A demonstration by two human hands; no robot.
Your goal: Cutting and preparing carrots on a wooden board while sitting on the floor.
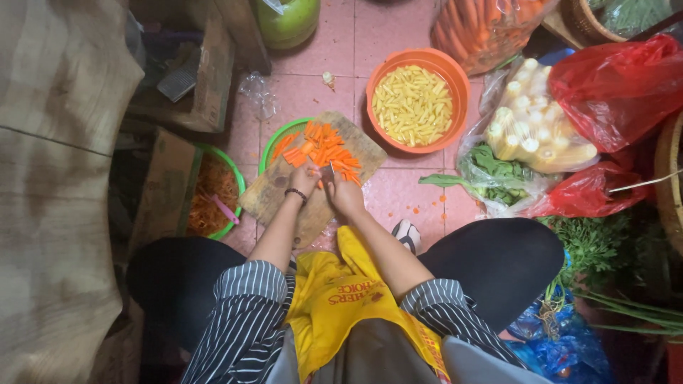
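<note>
One wooden cutting board (281, 190), one orange basin (453, 80) of baby corn, two green bowls (235, 178), two red plastic bags (617, 85), one knife (329, 172).

From my feed the person's wearing a dark shirt with thin white stripes, sleeves pushed up above the elbows, and a bright yellow apron with red lettering running down the middle. Black trousers on both legs. There's a dark beaded bracelet (296, 194) on the left wrist, and a white-and-black shoe (407, 234) peeks out between the knees.
</note>
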